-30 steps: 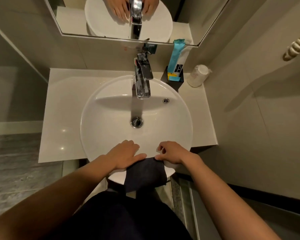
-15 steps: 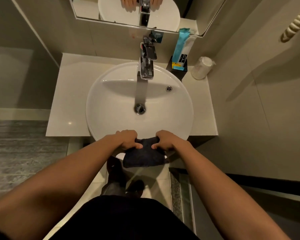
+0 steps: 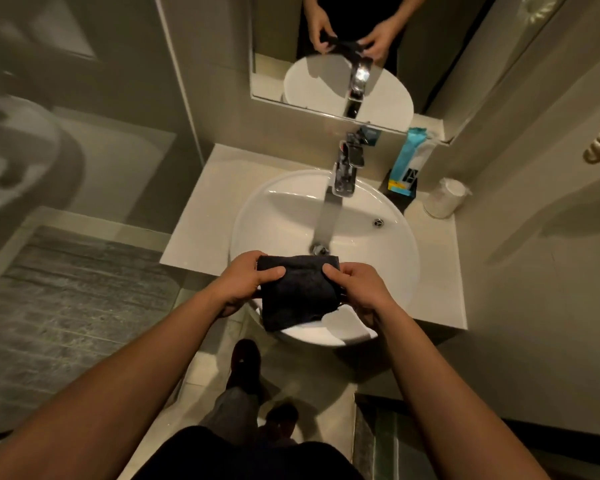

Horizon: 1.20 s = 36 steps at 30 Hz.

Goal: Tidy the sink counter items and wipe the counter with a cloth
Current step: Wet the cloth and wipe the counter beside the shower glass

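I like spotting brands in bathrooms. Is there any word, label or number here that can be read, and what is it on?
None can be read.
Blue packet: a dark panel with pale marks low on it, too blurred to read.
Small dark tag on the wall behind the tap: too small to read.
Wrapped cup: no print visible.

There is only one view, from a wide-angle camera on the person's head. It looks steeply down and forward from above the front edge of the sink (image 3: 326, 216). The worktop (image 3: 201, 216) fills the middle of the frame, quite near. The floor (image 3: 66, 306) is in the lower left, and the mirror (image 3: 291, 46) is at the upper centre. Both forearms enter from the bottom corners.
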Available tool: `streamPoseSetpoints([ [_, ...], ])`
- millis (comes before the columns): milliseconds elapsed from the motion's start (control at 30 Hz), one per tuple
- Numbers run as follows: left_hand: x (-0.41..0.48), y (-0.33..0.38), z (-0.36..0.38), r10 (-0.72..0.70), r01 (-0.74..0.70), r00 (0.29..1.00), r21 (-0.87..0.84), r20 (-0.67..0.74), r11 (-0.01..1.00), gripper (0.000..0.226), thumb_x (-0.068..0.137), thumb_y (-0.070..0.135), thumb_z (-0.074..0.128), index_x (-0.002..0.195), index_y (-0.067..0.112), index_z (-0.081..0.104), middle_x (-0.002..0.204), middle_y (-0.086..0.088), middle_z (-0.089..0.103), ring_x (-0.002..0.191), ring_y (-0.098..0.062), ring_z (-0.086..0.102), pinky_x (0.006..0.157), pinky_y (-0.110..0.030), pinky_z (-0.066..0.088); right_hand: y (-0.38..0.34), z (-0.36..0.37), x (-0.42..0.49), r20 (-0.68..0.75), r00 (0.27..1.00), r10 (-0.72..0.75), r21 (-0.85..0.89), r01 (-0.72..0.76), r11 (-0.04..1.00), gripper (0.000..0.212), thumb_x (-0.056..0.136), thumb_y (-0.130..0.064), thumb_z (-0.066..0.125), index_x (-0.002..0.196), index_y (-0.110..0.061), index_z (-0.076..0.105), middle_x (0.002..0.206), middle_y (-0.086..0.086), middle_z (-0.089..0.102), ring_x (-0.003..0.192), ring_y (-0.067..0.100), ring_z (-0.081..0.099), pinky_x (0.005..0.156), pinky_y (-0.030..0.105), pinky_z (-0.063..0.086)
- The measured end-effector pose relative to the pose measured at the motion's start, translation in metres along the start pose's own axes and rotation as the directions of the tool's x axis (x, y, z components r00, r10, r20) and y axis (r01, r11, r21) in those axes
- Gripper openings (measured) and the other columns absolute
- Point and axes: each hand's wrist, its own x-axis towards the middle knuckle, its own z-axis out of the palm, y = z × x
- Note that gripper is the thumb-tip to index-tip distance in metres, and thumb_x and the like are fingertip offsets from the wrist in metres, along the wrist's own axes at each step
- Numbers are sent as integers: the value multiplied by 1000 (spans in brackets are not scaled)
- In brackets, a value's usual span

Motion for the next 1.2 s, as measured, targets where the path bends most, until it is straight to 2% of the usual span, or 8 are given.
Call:
streamPoseSetpoints([
  [167,-1,16,-32,60,-88,988,-199,-144,976,26,96,13,69,120,5,68,111,-12,76,102,-26,72,78,-35,57,-44,30,14,49,995,-83,79,79,994,24,100,-22,64,104,0,72,104,22,75,89,32,73,82,47,61],
  [433,47,64,-101,118,-212,919,-219,-375,952,19,100,11,62,117,3,62,115,-18,71,107,-31,69,82,-35,56,-116,88,76,85,984,-154,59,149,987,22,105,-16,49,109,-3,66,112,20,72,94,28,69,81,49,62],
  [667,124,116,-162,125,-197,864,-99,-488,975,9,100,8,61,107,2,62,97,-12,71,89,-25,68,71,-33,55,-167,139,160,11,994,-105,44,105,994,24,103,-21,49,111,-6,66,108,18,74,95,33,72,79,52,61],
  [767,172,144,-189,149,-179,867,-18,-476,984,10,99,11,62,108,5,60,102,-14,71,96,-30,69,81,-40,57,-190,150,213,-86,992,-95,2,96,995,37,94,-33,53,95,4,61,85,19,66,75,27,61,68,43,53],
  [833,208,158,-207,159,-110,870,132,-466,985,31,98,25,66,122,8,57,115,-14,69,110,-33,67,96,-47,56,-191,149,267,-126,986,-113,-78,104,992,49,81,-51,54,79,-2,53,78,13,55,71,26,54,67,47,51],
  [900,239,161,-221,161,12,853,327,-497,945,56,96,38,67,138,5,50,132,-16,62,126,-36,58,107,-48,48,-195,149,297,-164,982,-90,-206,55,977,58,79,-60,54,90,-3,59,85,16,60,81,34,63,83,57,57],
  [1000,265,143,-224,181,95,840,467,-511,879,65,99,39,63,147,0,43,147,-23,51,139,-41,45,114,-45,38,-195,146,297,-202,969,-143,-479,30,878,54,102,-37,51,129,10,54,124,30,63,118,44,59,97,42,45],
  [1200,278,81,-204,315,-57,908,665,-276,744,49,99,38,62,138,9,57,140,-11,55,128,-31,53,108,-39,42,-148,135,271,-229,916,-328,-688,86,720,45,102,-30,51,137,-2,53,137,18,60,128,35,54,103,42,43],
])
